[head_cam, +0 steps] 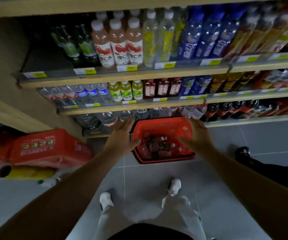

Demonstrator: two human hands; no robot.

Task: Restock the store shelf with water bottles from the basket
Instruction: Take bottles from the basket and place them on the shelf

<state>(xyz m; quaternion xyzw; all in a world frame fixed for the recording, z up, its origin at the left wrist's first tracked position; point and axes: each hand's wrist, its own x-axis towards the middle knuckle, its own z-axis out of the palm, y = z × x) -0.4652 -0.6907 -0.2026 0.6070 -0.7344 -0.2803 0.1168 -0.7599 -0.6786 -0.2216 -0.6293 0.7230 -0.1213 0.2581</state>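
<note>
1. The store shelf [126,78] is seen filling the upper half of the head view, in several wooden tiers; coloured drinks are ranged on the top tier, clear bottles with red and blue labels at the left of the middle tier, and large clear bottles on the lowest tier just behind the basket; which tier is to be restocked cannot be told, though the clear-bottle rows are judged the likely place.

2. The grey tiled floor [243,139] is occupied at the left by red shrink-wrapped cases [48,148]; white shoes [174,187] are planted well back from the shelf.

3. The red basket [162,125] is set on the floor, close against the foot of the shelf; its rim lies between the two hands.

4. The water bottles [157,146] are heaped loosely inside the basket; they are blurred, and their number and lie cannot be made out.

5. The left hand [122,135] is stretched forward with fingers straight and spread, over the basket's left rim; nothing is held; contact with the rim cannot be confirmed.

6. The right hand [195,134] is likewise spread wide over the right side, empty.

7. The step in hand is judged to be the reach into the basket, with no bottle yet taken; the next move calls for the hands to be lowered past the rim, a bottle to be gripped round its body, and then raised upright to an open slot.
</note>
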